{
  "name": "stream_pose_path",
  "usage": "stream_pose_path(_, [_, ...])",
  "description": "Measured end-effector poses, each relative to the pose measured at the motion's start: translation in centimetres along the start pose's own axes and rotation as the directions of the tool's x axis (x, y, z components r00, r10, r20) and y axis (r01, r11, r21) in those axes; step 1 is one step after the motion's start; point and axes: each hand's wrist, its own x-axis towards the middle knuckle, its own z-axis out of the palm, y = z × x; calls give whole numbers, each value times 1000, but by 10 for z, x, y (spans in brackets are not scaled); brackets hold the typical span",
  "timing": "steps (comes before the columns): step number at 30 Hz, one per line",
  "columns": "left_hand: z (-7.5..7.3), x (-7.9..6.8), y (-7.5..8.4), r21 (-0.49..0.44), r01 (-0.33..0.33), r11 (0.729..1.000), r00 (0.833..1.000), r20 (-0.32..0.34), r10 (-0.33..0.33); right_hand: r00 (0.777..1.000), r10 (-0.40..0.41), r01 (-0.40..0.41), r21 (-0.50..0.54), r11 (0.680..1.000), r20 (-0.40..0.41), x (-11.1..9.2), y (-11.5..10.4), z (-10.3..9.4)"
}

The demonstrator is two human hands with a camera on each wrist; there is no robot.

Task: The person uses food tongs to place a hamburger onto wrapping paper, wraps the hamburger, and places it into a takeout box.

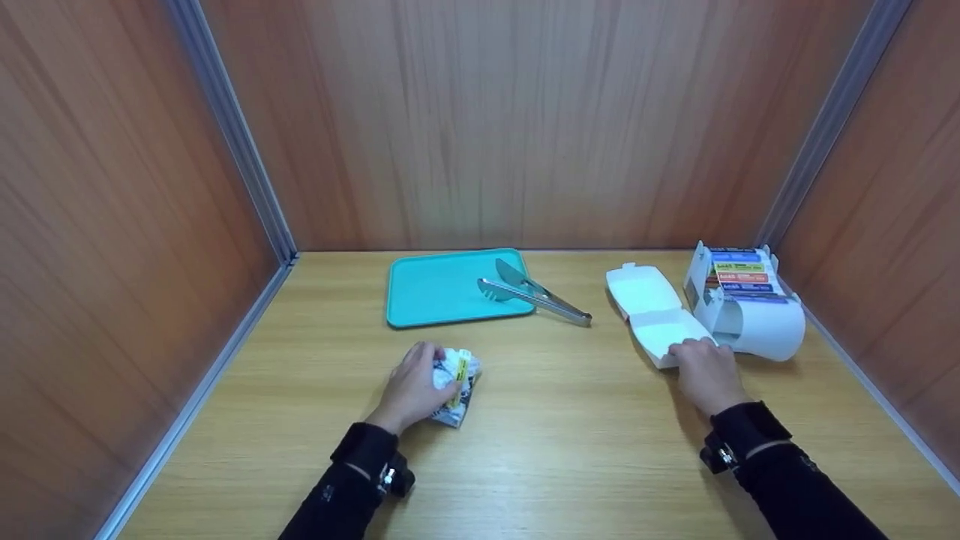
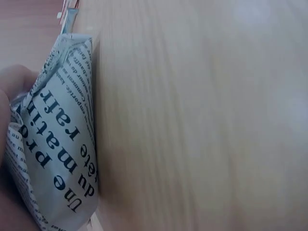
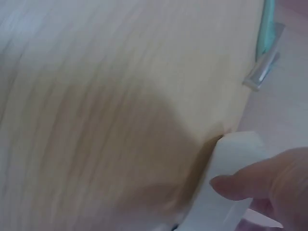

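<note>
My left hand (image 1: 412,382) grips a package wrapped in newsprint-patterned paper (image 1: 469,390), with a yellow label on top. In the left wrist view the printed wrapper (image 2: 62,139) rests on the table, its lower side against the wood. To the right, a white hinged takeout box (image 1: 646,290) lies with its lid folded back. My right hand (image 1: 709,373) pinches its near edge. The right wrist view has the thumb (image 3: 240,180) against the outer wall of the box (image 3: 216,197); the other fingers are mostly hidden behind it.
A turquoise tray (image 1: 424,292) is at the back, with metal tongs (image 1: 551,301) lying across its right edge. In the back right corner stands a white holder (image 1: 772,326) with several colour-labelled packets (image 1: 742,277). Wooden panels (image 1: 517,127) enclose the table (image 1: 555,442) on three sides.
</note>
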Motion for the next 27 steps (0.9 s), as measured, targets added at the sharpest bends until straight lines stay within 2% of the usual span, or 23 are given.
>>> stream_pose_path(5, [-7, 0, -10, -17, -17, 1000, 1000, -7, 17, 999, -24, 23, -16, 1000, -32, -7, 1, 6])
stream_pose_path(8, [-9, 0, -13, -19, -14, 1000, 1000, -5, 14, 994, -80, 78, -26, 997, -76, -11, -8, 7])
stream_pose_path(10, [-10, 0, -14, -16, -19, 1000, 1000, -7, 19, 991, -100, 99, -13, 995, -92, -15, -18, 6])
stream_pose_path(16, [-6, -2, -16, 0, -53, 999, 998, -24, 53, 993, -108, 111, 56, 992, -52, -34, -49, 5])
stream_pose_path(21, [-4, -3, -17, 7, -58, 998, 998, -35, 58, 989, -144, 147, 60, 987, -38, -52, -78, 4])
stream_pose_path(24, [-5, -1, -16, 1, -57, 998, 998, -29, 57, 980, -189, 193, 59, 979, -70, -64, -96, 2])
stream_pose_path(27, [-5, 0, -14, 1, -45, 999, 999, -26, 45, 954, -279, 287, 64, 956, -109, -73, -116, 2])
